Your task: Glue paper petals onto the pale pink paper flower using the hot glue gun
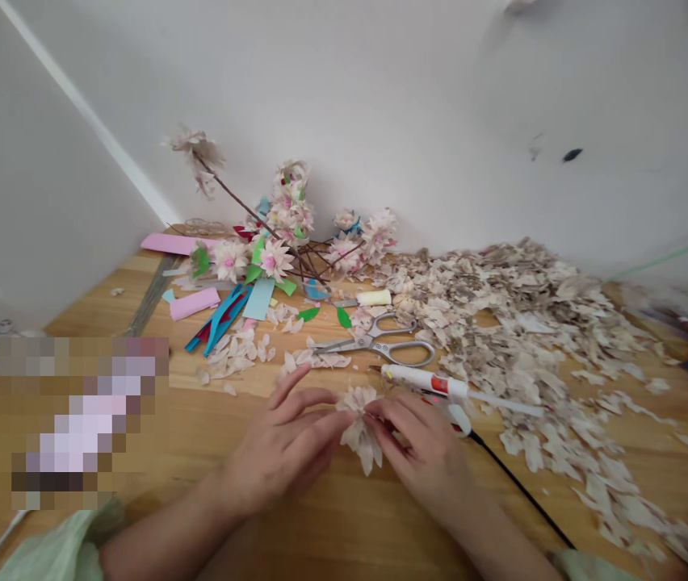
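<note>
Near the front edge of the wooden table [320, 524], two bare hands come together over a paper flower [359, 432]. The left hand [283, 444] and the right hand [420, 456] both curl in, and their fingertips pinch the flower from each side, so it is held tight and not let go. (It is hard to see just how each finger sits, since the hands cover part of the flower.) They seem to hold it low down so the petals stay bunched at the middle. The flower is pale, with thin, soft petals that hang down toward the table and stick up at the top. Just past the right hand lies a white glue gun [425, 383], close enough to grab, and its black cord [519, 484] runs off to the near right. Farther off sit steel scissors [374, 343]. A big heap of loose petals [519, 339] spreads over the right side. At the far left, a branch [228, 194] with more paper flowers leans by the wall [380, 105], with strips of pink paper [195, 303] and blue paper [220, 319] lying near it.
</note>
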A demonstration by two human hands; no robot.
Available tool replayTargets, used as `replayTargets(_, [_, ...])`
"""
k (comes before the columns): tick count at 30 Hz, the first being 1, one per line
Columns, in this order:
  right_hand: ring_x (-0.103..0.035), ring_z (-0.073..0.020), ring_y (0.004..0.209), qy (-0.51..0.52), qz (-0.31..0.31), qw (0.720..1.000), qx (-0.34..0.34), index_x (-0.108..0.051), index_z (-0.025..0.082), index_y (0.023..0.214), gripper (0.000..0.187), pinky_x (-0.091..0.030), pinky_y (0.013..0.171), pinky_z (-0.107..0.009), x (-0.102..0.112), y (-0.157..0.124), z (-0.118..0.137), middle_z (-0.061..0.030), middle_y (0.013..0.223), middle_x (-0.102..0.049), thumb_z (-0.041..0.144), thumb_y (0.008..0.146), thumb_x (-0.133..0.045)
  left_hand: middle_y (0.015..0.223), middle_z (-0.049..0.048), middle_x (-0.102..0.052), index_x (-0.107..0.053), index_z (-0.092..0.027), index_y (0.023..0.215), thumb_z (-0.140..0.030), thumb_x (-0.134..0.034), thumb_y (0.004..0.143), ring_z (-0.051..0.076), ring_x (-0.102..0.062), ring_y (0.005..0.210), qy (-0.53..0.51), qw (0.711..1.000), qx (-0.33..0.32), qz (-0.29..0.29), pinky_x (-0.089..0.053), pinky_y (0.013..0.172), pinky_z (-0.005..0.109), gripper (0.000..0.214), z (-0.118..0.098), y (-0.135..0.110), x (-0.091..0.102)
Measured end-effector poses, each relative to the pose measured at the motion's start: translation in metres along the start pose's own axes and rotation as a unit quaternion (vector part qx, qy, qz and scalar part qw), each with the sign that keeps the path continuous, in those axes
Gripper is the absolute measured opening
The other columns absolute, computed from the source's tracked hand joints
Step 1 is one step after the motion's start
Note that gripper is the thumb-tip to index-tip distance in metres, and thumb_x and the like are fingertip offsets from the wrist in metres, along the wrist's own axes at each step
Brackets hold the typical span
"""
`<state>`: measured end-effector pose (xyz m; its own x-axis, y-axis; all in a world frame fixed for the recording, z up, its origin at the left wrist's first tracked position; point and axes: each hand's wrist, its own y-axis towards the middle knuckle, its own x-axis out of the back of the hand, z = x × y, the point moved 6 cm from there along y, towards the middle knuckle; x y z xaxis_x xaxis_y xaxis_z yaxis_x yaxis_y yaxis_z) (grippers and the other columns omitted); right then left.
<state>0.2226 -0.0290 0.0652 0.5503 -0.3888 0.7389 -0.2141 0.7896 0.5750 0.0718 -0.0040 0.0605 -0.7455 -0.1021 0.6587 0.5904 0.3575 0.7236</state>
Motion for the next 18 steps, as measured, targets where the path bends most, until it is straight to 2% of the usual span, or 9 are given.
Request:
replayTargets(8, [-0.059, -0.0156, 0.064, 0.013, 0.005, 1.000, 0.001, -0.061, 0.019, 0.083, 0.015, -0.048, 0.058, -0.027, 0.001, 0.001, 0.004, -0.0029, 0.072, -0.063, 0.017, 0.090, -0.048, 0.086, 0.0018, -0.071, -0.050, -0.015, 0.119, -0.005, -0.054, 0.081, 0.016, -0.059, 0.104, -0.015, 0.997, -0.028, 0.074, -0.028, 0.113, 0.047, 0.039, -0.002, -0.002, -0.012])
replayTargets(18, [-0.059, -0.0155, 0.063, 0.031, -0.007, 0.999, 0.014, -0.059, 0.019, 0.082, 0.016, -0.048, 0.055, -0.025, 0.001, 0.001, 0.007, -0.0030, 0.071, -0.062, 0.010, 0.086, -0.047, 0.092, 0.0016, -0.073, -0.054, -0.012, 0.119, -0.004, -0.049, 0.084, 0.016, -0.058, 0.103, 0.022, 0.992, -0.083, 0.093, -0.017, 0.117, 0.042, 0.035, -0.013, 0.006, -0.007])
